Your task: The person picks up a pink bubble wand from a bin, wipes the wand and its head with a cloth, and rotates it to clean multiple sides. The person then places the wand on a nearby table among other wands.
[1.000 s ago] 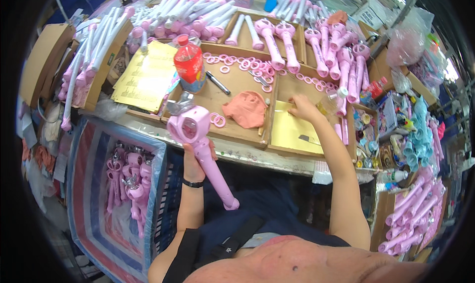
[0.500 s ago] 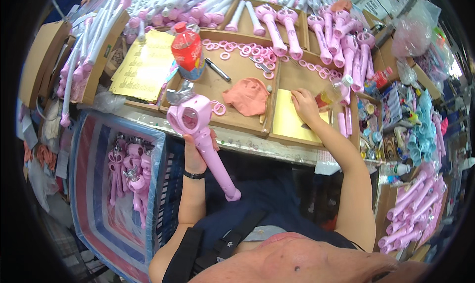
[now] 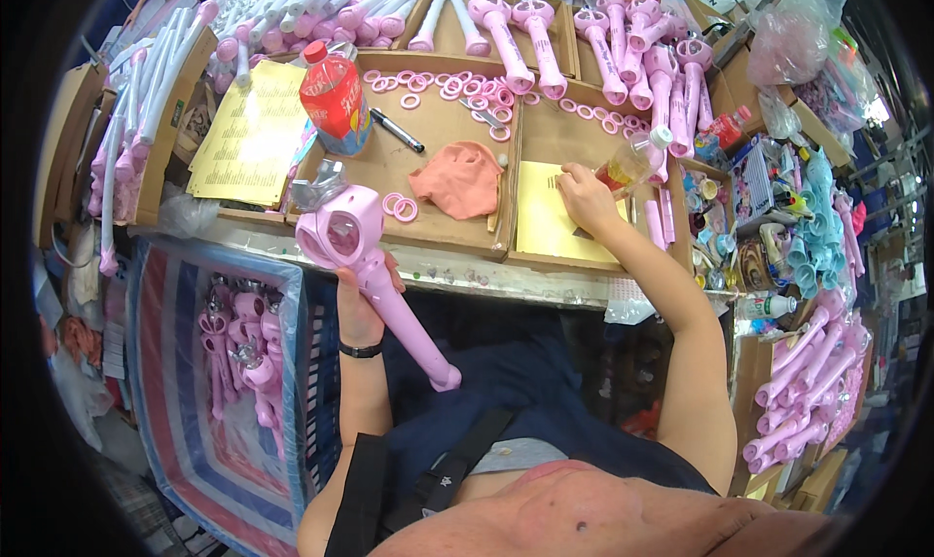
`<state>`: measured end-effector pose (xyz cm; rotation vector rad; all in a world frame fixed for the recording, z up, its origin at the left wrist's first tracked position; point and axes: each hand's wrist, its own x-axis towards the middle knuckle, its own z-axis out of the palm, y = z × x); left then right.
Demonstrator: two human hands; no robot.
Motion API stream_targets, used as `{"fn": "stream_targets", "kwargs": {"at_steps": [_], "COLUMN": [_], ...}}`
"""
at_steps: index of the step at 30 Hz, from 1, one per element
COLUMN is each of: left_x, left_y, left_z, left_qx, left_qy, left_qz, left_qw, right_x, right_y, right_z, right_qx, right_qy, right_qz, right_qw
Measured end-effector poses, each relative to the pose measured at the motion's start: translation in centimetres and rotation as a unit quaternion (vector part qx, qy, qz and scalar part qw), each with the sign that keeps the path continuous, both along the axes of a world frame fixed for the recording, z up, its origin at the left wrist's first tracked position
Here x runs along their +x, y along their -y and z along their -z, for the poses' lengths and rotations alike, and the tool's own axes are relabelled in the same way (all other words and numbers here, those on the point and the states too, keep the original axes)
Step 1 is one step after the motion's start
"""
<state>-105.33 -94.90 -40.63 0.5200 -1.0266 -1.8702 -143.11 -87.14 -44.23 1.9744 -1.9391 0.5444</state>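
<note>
Desk (image 3: 452, 268) with a worn, pale edge spans the view, carrying shallow cardboard trays (image 3: 465, 234) with straight, matt brown walls. Left of the person, a blue lattice basket (image 3: 321, 367) is lined with glossy plastic in red, white and blue stripes; several pink wands topped with silver lie inside.

A pink wand (image 3: 401, 314) is in the left hand (image 3: 360, 304), which grips it just below the head, thumb and fingers wrapped round the top of the handle. It tilts, head up to the left and long round handle slanting down toward the lap, well apart from the right hand (image 3: 590, 203). Its smooth, hard-looking shell has a rounded head with a clear window, crowned by a shiny silver piece (image 3: 321, 185).

The right hand rests, fingers bent, on a flat yellow sheet (image 3: 541, 207); whether it pinches anything cannot be told. Just beside it leans a clear bottle (image 3: 628, 168) of amber liquid. A crumpled, soft orange cloth (image 3: 457, 179) lies left of the sheet, near two thin pink rings (image 3: 400, 207).
</note>
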Motion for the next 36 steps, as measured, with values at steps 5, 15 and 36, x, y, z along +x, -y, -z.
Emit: {"fn": "stream_targets", "kwargs": {"at_steps": [5, 15, 36], "left_x": [1.3, 1.2, 0.5], "left_y": [0.0, -2.2, -5.5], "left_z": [-1.3, -3.3, -5.0], "left_qx": [0.000, 0.074, 0.114], "left_qy": [-0.124, -0.240, -0.221], "left_qz": [-0.093, -0.022, 0.009], "left_qw": [0.988, 0.968, 0.968], "right_x": [1.5, 8.6, 18.3], "right_y": [-3.0, -8.4, -5.5], "right_z": [-2.6, -11.6, -14.0], "right_qx": [0.016, -0.237, -0.044], "right_qy": [-0.031, 0.283, 0.350], "right_qz": [0.028, 0.132, -0.140], "right_qw": [0.999, 0.920, 0.925]}}
